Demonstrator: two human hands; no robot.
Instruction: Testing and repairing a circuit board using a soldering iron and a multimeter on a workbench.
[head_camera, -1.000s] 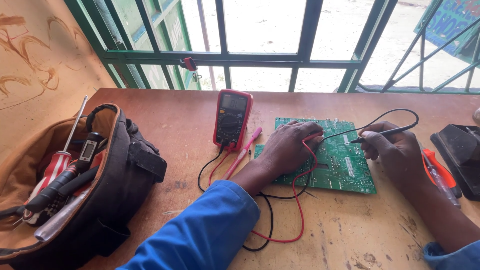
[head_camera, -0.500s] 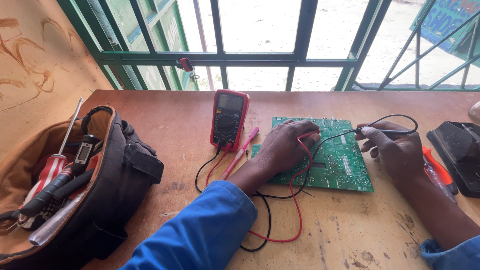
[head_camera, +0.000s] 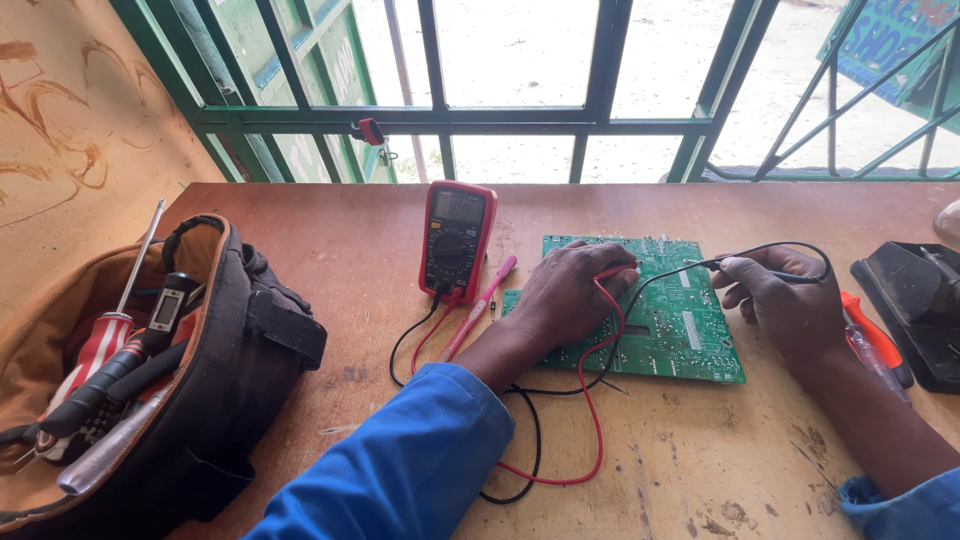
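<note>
Here, the left hand lies palm down near the middle of the frame, its blue-sleeved forearm running in from the lower centre; its fingers are curled on the left part of 1 green circuit board, clenched around the red probe lead, whose tip is hidden under the hand. The right hand sits at centre right, wrist bent inward, with thumb and fingers pinching 1 black probe whose tip points left and touches the upper part of the board. The board lies flat on the wooden table, between the 2 hands. 2 leads, 1 red and 1 black, loop across the table below the board and run back to 1 red-cased multimeter, which stands just left of the board in the upper centre. 1 thin pink pen-like tool lies slantwise beside the meter. At lower left, 1 open tool bag holds several screwdrivers. At the right edge, 1 orange-handled tool lies beside 1 black case.
</note>
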